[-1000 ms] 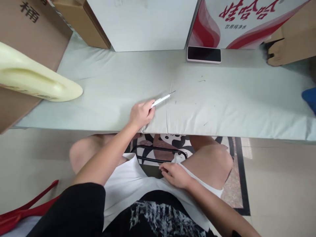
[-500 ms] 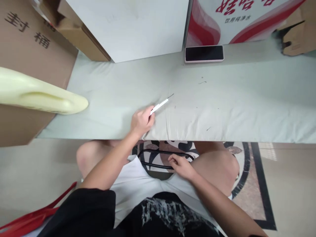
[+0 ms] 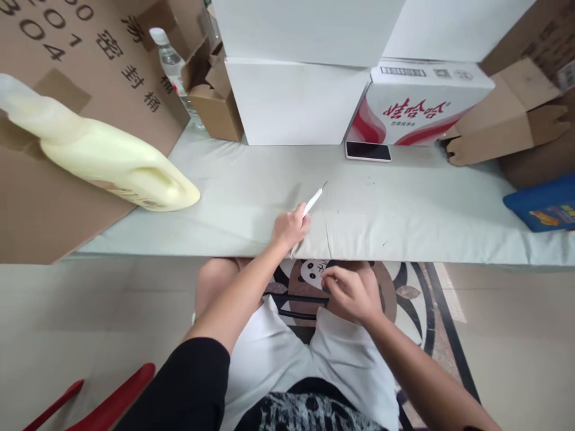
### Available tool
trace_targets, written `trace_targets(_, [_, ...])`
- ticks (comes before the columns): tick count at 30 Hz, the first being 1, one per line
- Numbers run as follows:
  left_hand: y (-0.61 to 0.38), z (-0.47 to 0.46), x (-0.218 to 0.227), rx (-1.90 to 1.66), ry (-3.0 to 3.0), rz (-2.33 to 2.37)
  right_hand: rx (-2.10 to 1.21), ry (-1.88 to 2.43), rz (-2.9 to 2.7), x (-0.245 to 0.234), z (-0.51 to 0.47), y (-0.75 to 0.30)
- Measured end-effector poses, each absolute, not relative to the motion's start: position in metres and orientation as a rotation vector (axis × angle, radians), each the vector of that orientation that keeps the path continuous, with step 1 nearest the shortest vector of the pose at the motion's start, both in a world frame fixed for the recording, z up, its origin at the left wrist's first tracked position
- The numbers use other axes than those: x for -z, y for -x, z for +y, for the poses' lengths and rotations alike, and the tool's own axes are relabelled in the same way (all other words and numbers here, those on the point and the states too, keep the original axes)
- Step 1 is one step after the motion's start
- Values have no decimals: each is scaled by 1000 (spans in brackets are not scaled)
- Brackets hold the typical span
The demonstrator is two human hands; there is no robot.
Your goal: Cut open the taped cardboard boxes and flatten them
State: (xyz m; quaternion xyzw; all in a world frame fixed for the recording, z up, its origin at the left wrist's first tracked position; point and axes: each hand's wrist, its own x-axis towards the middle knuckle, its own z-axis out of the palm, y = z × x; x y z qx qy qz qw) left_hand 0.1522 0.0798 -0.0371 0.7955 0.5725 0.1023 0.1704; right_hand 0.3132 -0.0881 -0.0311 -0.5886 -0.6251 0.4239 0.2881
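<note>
My left hand [image 3: 290,229] is closed around a slim white tool [image 3: 313,202] with a thin dark tip; its exact kind is too small to tell. The hand is low over the pale green cloth surface [image 3: 251,191], close to the front edge, and the tip points away from me to the right. Above my lap, short of that edge, my right hand [image 3: 348,290] has its fingers curled in, with nothing visible in them. Small dark marks or scraps [image 3: 370,182] show on the cloth beyond the tool.
A phone [image 3: 368,151] lies at the back against a red-and-white carton [image 3: 417,114]. White boxes [image 3: 296,102] stand beside it. At the left are a pale yellow bottle [image 3: 130,170], a clear water bottle [image 3: 173,63] and a large cardboard box [image 3: 90,233]. A blue packet [image 3: 545,203] sits at the right.
The view has tilted up and widened, showing more boxes and the bottles. My left hand still grips the white tool. My right hand has come up nearer the surface's edge.
</note>
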Motion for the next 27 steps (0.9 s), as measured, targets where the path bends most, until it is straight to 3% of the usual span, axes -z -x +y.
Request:
trace_targets(4, [-151,78,37,-312,-2249,1611,-710,1630,-1655,32,-29,-316])
trace_targets(15, [-144,78,40,-344,-2267,1510,-332,1646,-2065,59,73,-291])
trace_targets(22, [-141,73,39,-443,-2200,1427,-272,1657,-2046,69,71,-290])
trace_targets(27, [-109,107,37,-806,-1657,1212,-277,1656,-2025,67,70,-288])
